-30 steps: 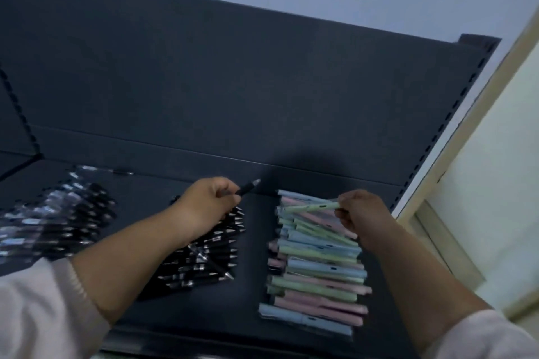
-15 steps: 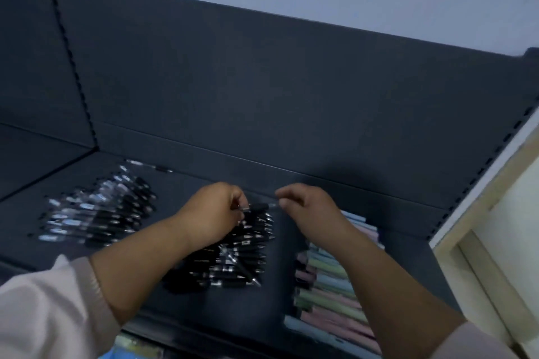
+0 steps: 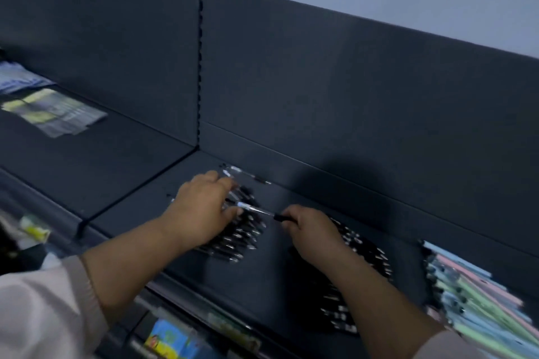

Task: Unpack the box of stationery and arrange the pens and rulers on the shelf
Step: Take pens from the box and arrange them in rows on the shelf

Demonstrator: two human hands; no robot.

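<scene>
The right hand (image 3: 309, 232) pinches a pen (image 3: 256, 209); the left hand (image 3: 204, 210) lies flat on the centre pile (image 3: 243, 237). The pen is probably best laid parallel.

I've bare shelf (image 3: 122, 172) left of the clear pen pile (image 3: 242, 239); black pens (image 3: 364, 265), pastel pens (image 3: 472, 294) crowd its right

The right hand (image 3: 309, 232) now pinches the pen (image 3: 254, 209) the left hand (image 3: 204, 213) held.

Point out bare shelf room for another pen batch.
Free: left bay, between the flat packets and the shelf seam; front strip between clear pens and black pens. Crowded: right end, black pens beside pastel pens.
</scene>
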